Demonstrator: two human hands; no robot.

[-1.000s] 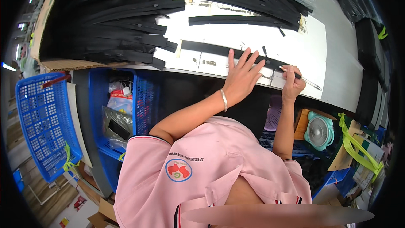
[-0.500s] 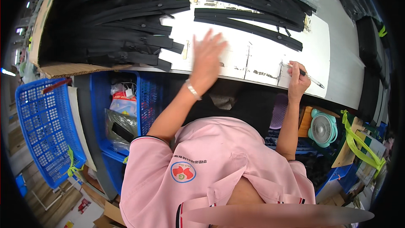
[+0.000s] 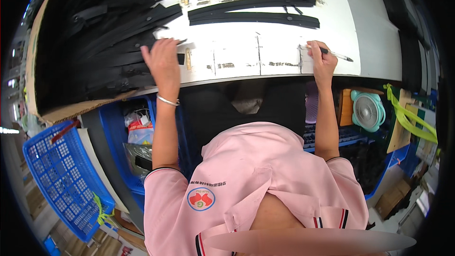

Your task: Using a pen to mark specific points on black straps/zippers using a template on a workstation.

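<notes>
The left hand (image 3: 163, 64) is at the pile of black strips (image 3: 95, 42), thumb spread apart; I cannot tell if its fingers grip one. The right hand (image 3: 319, 51) pinches a pen (image 3: 339, 56) over the white board (image 3: 237, 50).

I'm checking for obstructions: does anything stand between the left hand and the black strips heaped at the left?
Nothing visible does: the left hand is over the right edge of the heaped black strips, with no other object between; whether it touches them cannot be told.
</notes>
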